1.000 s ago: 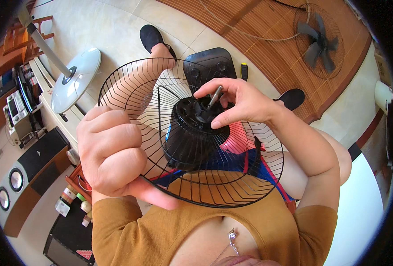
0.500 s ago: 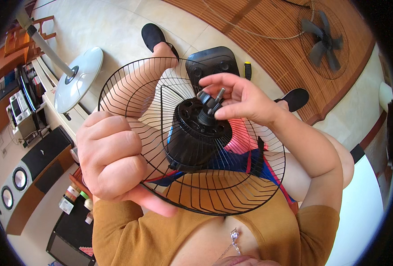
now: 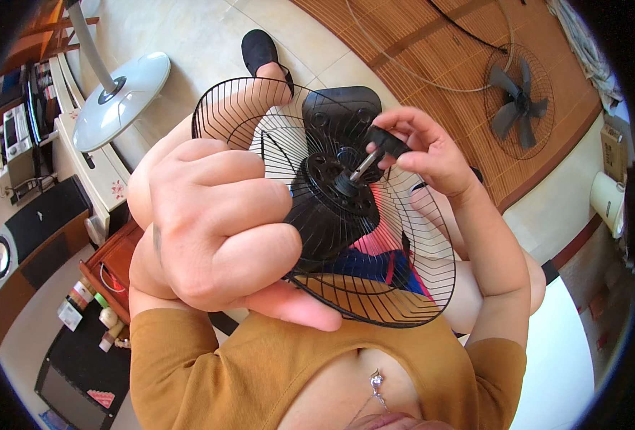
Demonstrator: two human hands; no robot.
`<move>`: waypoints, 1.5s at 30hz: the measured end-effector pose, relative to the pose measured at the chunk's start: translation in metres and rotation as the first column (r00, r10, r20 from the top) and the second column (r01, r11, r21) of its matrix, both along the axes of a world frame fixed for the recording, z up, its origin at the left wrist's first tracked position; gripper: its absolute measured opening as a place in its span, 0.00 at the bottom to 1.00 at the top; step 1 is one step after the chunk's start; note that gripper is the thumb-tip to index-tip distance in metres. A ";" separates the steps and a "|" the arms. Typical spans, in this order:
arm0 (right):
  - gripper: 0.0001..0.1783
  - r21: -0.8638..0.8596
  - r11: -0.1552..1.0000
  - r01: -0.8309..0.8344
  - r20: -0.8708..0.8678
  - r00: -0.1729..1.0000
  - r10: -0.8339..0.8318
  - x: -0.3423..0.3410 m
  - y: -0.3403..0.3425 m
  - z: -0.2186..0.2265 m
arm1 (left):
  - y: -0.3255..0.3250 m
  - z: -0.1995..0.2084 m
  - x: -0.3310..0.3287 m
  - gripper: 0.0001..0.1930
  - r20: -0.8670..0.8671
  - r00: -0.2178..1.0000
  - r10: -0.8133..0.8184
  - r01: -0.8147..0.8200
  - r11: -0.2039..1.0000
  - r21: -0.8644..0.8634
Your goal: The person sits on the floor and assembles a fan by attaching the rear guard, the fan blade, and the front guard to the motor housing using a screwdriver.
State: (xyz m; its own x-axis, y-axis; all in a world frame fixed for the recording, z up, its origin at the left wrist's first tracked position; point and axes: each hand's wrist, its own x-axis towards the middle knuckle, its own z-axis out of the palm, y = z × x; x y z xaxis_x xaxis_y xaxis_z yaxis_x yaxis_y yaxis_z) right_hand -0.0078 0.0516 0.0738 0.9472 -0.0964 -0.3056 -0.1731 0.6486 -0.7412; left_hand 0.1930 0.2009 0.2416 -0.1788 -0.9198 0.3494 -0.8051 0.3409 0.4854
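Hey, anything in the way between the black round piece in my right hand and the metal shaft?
Nothing visible. The black round piece in your right hand is right by the free end of the metal shaft; whether they touch, I can't tell. The wire guard spreads around the shaft, not across its tip.

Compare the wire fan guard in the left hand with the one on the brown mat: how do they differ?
The held guard is gripped at its rim by the left hand; the mat guard lies on the brown slatted mat, untouched. A metal shaft sticks out at the held guard's middle; the mat guard has a grey five-bladed fan blade there. Both are round, dark wire grilles.
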 end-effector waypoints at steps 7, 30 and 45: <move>0.46 -0.573 0.812 0.106 -0.088 0.978 -0.189 0.005 -0.010 0.017 | -0.003 -0.004 -0.004 0.28 -0.034 0.999 0.008 -0.011 0.995 -0.101; 0.37 -0.531 0.812 -0.244 0.103 0.932 0.347 0.017 0.004 0.013 | -0.007 -0.005 -0.002 0.28 -0.014 1.000 -0.009 0.008 0.995 -0.095; 0.38 -0.576 0.759 -0.302 -0.023 0.935 0.355 0.018 0.005 0.026 | -0.007 -0.004 -0.002 0.26 0.007 0.999 -0.031 0.032 0.992 -0.124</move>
State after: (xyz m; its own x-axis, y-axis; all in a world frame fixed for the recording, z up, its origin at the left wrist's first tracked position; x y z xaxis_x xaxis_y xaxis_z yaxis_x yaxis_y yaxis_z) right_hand 0.0097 0.0563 0.0995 0.9718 0.0960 -0.2156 -0.2190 0.0269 -0.9753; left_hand 0.1908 0.1938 0.2374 -0.2091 -0.8634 0.4592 -0.7954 0.4233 0.4337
